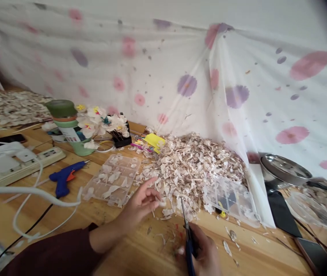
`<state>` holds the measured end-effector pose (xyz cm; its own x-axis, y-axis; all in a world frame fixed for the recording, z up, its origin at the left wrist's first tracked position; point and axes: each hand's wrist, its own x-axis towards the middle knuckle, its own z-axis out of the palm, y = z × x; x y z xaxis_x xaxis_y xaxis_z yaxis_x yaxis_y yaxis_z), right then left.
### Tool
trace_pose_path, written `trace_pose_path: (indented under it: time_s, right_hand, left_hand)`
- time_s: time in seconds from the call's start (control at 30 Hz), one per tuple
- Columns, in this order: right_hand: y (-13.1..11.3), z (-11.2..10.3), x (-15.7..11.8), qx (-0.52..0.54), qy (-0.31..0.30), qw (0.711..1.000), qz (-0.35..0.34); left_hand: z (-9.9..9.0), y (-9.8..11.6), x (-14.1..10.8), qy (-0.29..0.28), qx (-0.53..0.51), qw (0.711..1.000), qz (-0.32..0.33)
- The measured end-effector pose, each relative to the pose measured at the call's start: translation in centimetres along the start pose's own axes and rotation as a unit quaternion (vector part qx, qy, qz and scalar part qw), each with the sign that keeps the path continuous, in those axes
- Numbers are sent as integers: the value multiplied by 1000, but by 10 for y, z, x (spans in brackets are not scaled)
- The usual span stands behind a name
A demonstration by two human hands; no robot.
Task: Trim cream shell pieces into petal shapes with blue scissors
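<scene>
My left hand (142,201) is raised over the wooden table, with a small pale petal-like piece (162,203) between the thumb and fingertips. The index finger stretches away from the others. Lower right, my right hand (205,251) is closed around dark-handled scissors (190,245), whose blades point up and away. Beyond both hands spreads a large heap of dry, whitish petal-like scraps (192,165). A clear compartment box (113,180) with some scraps lies left of the heap, and another clear divided box (232,201) rests at its right side.
A blue glue gun (67,176), a white power strip (33,163) and looping cables lie to the left. Behind them stand a green container (70,130) and pale handmade flowers (103,122). A metal pan (286,170) is at the right. A flower-print plastic sheet (157,76) covers the wall.
</scene>
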<state>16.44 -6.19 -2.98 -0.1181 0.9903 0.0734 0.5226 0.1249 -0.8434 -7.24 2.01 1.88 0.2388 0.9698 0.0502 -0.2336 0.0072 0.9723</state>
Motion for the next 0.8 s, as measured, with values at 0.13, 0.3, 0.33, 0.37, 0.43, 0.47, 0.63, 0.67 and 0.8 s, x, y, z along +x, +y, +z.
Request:
trace_pose_path:
  time_s: [0.13, 0.3, 0.33, 0.37, 0.43, 0.47, 0.63, 0.67, 0.8]
  right_hand:
    - [14, 6, 0, -36, 48, 998, 2]
    - [27, 14, -1, -52, 79, 996, 0]
    - [29, 14, -1, -50, 85, 995, -1]
    - [30, 14, -1, -44, 93, 995, 0]
    - [31, 11, -1, -25, 109, 994, 2]
    - [30, 8, 0, -14, 116, 993, 0]
    - [17, -8, 1, 26, 86, 995, -36]
    - [14, -9, 1, 33, 79, 996, -37]
    - [8, -10, 2, 50, 79, 995, -32]
  left_hand:
    - [-56, 26, 0, 152, 395, 866, 265]
    - [-110, 40, 0, 202, 577, 753, 243]
    - [-115, 44, 0, 212, 576, 753, 236]
    - [-117, 48, 0, 229, 568, 754, 237]
    - [-117, 58, -1, 273, 544, 752, 253]
    - [-114, 64, -1, 293, 531, 751, 261]
    - [-75, 83, 8, 287, 479, 775, 296]
    - [-64, 84, 14, 267, 474, 784, 299]
    - [-23, 73, 52, 138, 506, 809, 266]
